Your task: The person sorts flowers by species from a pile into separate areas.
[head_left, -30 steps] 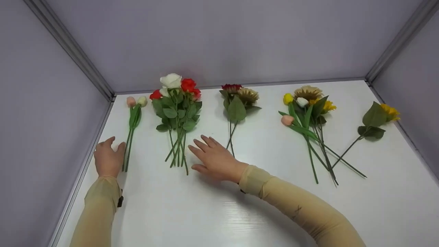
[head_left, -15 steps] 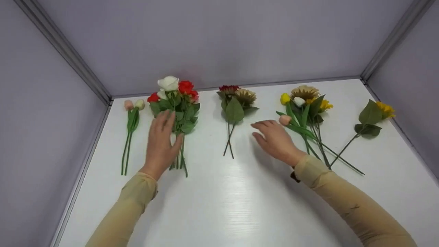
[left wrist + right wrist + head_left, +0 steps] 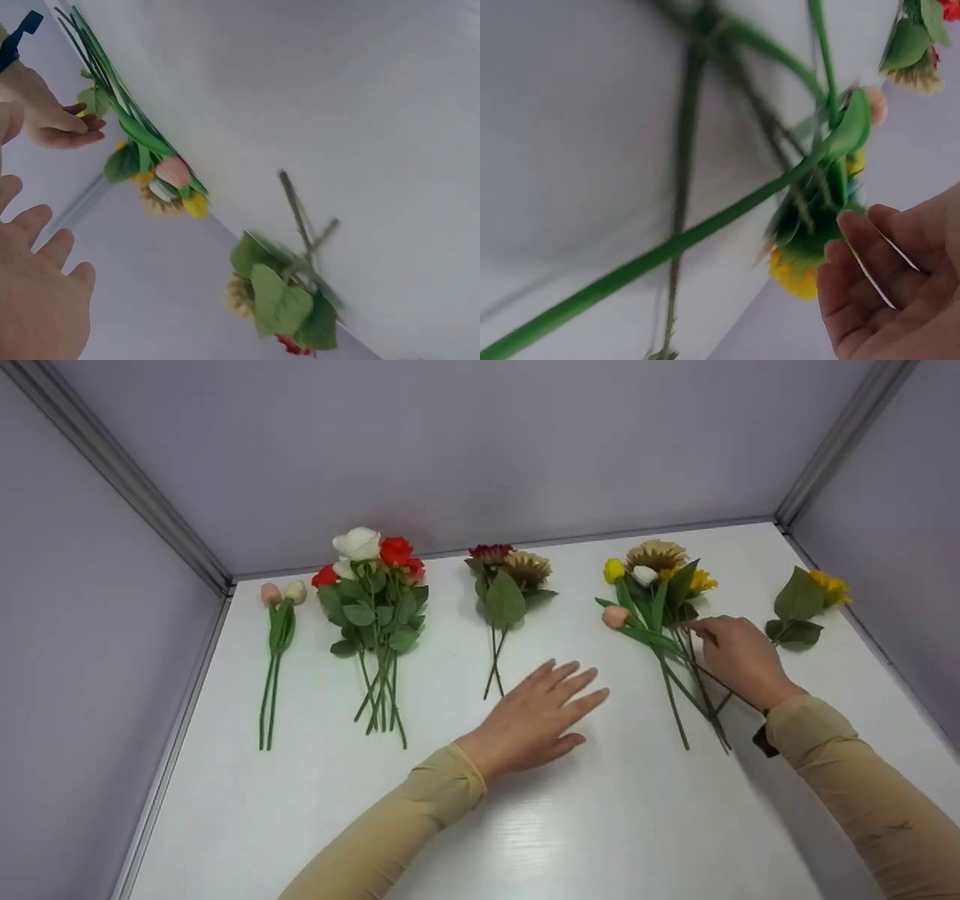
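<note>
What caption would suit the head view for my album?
Five flower bunches lie in a row on a white table; the right hand reaches the mixed yellow bunch, the left hand hovers open.

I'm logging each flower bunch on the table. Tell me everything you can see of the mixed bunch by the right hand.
The mixed bunch lies flat on the white table, heads toward the back wall, stems fanned toward the person. It holds a tan sunflower-like head, yellow blooms, a white bud, a pink tulip bud and long green leaves; it looks artificial. The right hand reaches over its stems with fingertips at them; whether it grips one cannot be told.
</note>
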The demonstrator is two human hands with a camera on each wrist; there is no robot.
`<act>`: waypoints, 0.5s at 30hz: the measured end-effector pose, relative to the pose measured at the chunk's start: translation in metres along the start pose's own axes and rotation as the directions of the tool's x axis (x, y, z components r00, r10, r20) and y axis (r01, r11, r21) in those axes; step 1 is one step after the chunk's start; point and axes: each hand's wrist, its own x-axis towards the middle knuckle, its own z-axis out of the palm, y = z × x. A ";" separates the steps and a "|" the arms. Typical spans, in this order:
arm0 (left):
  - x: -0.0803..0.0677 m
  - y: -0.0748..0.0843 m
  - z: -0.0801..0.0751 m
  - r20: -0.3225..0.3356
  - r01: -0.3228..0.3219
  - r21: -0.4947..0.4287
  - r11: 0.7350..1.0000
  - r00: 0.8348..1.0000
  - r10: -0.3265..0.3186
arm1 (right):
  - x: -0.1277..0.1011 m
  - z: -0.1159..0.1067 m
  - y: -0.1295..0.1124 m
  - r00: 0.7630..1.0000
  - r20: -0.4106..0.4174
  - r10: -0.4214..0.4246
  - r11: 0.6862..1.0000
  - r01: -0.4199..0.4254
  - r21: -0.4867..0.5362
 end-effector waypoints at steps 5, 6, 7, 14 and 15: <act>0.030 0.033 0.017 0.138 -0.072 0.001 0.997 0.988 0.072 | -0.010 -0.008 0.016 0.993 0.087 0.078 0.997 -0.079 0.007; 0.034 0.038 0.021 0.152 -0.082 -0.003 0.997 0.985 0.081 | -0.011 -0.009 0.017 0.992 0.098 0.082 0.997 -0.083 0.006; 0.038 0.043 0.025 0.158 -0.090 -0.004 0.996 0.983 0.090 | -0.012 -0.009 0.017 0.991 0.108 0.079 0.997 -0.079 0.001; 0.058 0.073 0.043 0.148 -0.123 0.004 0.992 0.982 0.121 | -0.016 -0.002 0.014 0.984 0.164 0.073 0.997 -0.068 -0.039; 0.060 0.076 0.044 0.147 -0.126 0.007 0.992 0.981 0.124 | -0.016 -0.001 0.014 0.982 0.170 0.079 0.997 -0.074 -0.037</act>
